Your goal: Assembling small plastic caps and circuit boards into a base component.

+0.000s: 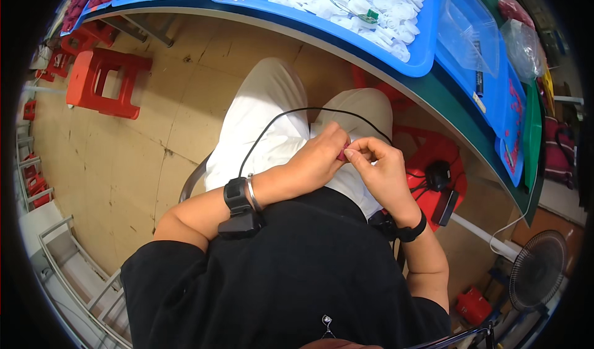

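My left hand (318,160) and my right hand (378,168) meet above my lap, fingertips together. Between them is a small dark pink piece (342,153), mostly covered by the fingers, so its exact kind does not show. The left fingers are closed around it from one side. On the other side, my right thumb and forefinger pinch at it. Both wrists carry black bands with devices, and a black cable (272,121) arcs over my knees.
On the table ahead, a blue tray (263,8) holds many white plastic pieces (396,24) and a small green part (370,16). A clear plastic box (464,34) and black marker (479,84) lie to the right. Red stools (105,80) and a fan (538,268) stand around.
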`<state>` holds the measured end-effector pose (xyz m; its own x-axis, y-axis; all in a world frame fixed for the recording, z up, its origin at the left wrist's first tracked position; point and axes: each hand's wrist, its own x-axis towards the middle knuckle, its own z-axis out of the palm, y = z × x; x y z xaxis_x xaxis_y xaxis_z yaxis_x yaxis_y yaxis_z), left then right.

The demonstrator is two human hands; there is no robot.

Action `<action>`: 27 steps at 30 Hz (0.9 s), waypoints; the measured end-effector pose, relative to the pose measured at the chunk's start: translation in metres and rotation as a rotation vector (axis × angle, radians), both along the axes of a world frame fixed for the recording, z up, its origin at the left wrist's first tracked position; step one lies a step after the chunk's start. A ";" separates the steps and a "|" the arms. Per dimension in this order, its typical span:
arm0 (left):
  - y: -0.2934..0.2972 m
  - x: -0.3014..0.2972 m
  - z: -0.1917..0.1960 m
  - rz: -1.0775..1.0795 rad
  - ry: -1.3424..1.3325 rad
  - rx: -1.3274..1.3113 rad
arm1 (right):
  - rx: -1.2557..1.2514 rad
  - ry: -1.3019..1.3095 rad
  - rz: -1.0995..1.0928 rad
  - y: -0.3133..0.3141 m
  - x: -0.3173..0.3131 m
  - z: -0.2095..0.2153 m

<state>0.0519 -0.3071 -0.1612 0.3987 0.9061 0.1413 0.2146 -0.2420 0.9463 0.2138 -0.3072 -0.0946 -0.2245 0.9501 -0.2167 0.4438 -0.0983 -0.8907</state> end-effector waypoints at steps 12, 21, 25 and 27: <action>-0.012 0.001 -0.011 -0.009 0.279 0.045 | 0.299 -0.169 0.157 -0.007 -0.009 -0.020; -0.009 -0.001 -0.006 -0.025 0.007 -0.190 | 0.540 -0.155 0.361 0.008 0.006 -0.016; 0.004 -0.006 0.007 -0.029 -0.158 -0.452 | 0.332 -0.040 0.181 0.015 0.012 -0.008; 0.006 -0.008 0.007 -0.024 -0.239 -0.556 | 0.312 -0.054 0.097 0.015 0.011 -0.006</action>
<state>0.0439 -0.3009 -0.1539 0.4359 0.8610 -0.2622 -0.0194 0.3003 0.9537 0.2252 -0.2926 -0.1010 -0.3137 0.9471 0.0674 0.4848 0.2208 -0.8463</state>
